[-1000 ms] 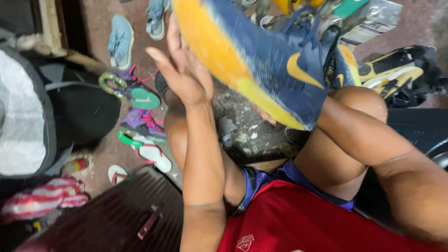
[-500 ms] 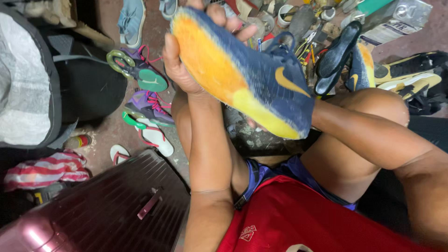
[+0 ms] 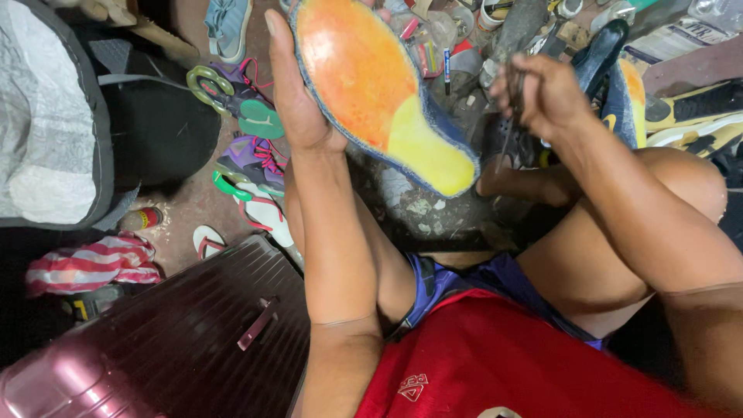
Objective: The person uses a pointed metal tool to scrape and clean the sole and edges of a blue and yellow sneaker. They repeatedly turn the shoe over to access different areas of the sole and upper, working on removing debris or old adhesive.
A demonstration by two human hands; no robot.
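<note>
The left hand (image 3: 298, 101) props the orange-and-yellow shoe sole (image 3: 379, 93) up, fingers closed behind it, face turned for work; the right hand (image 3: 542, 93) pinches a thin dark tool (image 3: 507, 143) beside it, above the cluttered floor (image 3: 418, 209)

One suitcase (image 3: 178, 348), two purple sneakers (image 3: 248, 159)

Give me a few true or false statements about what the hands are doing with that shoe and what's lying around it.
1. The left hand holds up the shoe with its orange and yellow underside facing the camera. True.
2. The right hand is empty and open flat. False: it is closed around a thin dark tool.
3. A dark red suitcase lies at lower left. True.
4. The purple sneakers are on the person's feet. False: they lie on the floor.
</note>
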